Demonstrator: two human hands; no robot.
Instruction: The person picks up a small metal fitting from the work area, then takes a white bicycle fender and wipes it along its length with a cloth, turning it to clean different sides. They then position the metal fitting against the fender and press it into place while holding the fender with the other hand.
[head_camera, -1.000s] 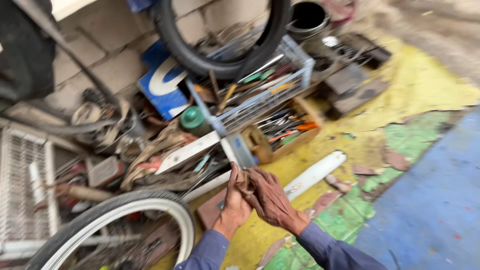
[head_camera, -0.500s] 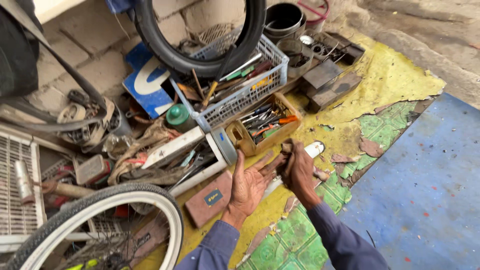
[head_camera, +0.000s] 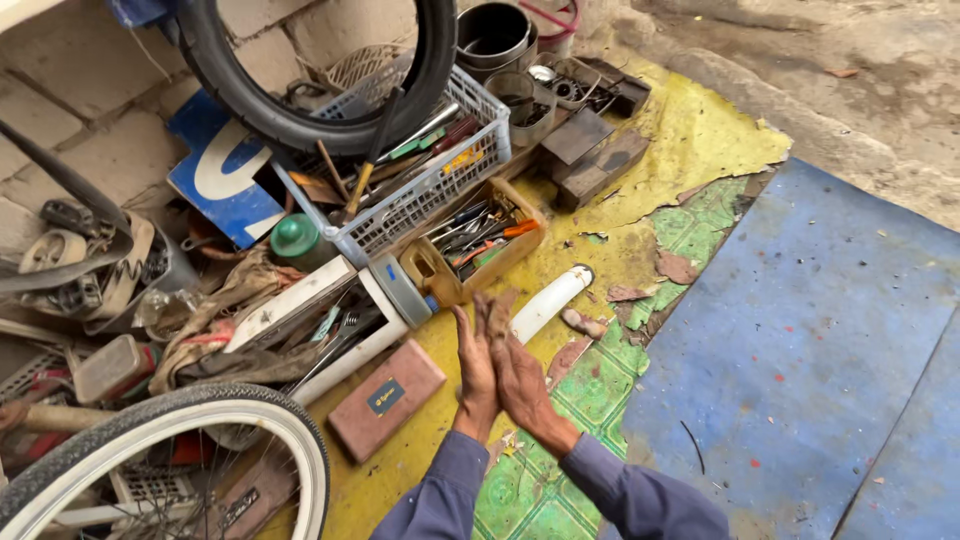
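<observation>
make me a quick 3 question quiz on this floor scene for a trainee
1. True or false: the left hand and right hand are pressed together, palm to palm.
2. What lies on the floor just beyond the fingertips? A) white pipe B) green can C) bicycle wheel
3. Fill in: the small wooden box of tools sits on the ____ floor sheet.

Key:
1. True; nothing shows between them.
2. A, the white pipe.
3. Yellow.
</observation>
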